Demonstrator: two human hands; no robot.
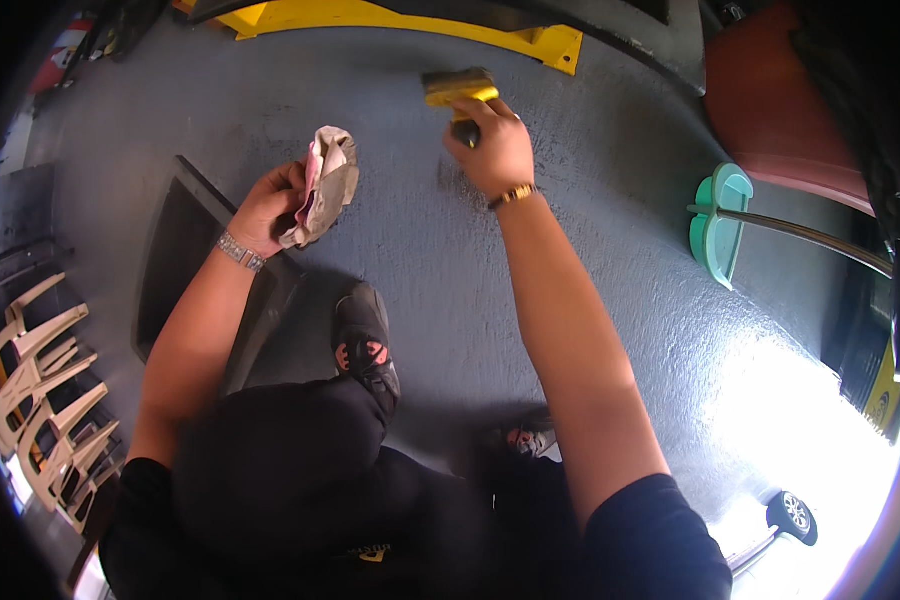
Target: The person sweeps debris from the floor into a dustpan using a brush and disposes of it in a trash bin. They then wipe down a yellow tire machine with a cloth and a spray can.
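A crumpled beige and pink cloth (pixel 328 185) is gripped in my left hand (pixel 270 205), out in front of me at the left. My right hand (pixel 492 150) holds a small yellow-and-black flat tool (pixel 458 85) by its dark handle, with the wide end pointing forward. A dark flat panel (pixel 175 280) lies behind and below my left hand. Both hands are over the grey painted floor (pixel 430 300), apart from each other.
A yellow metal base (pixel 520 35) runs along the top. At the right are a teal two-part tray (pixel 722 250) on a metal bar and a red rounded object (pixel 770 120). Stacked beige plastic chairs (pixel 45 390) stand at the left. My shoe (pixel 365 330) is below.
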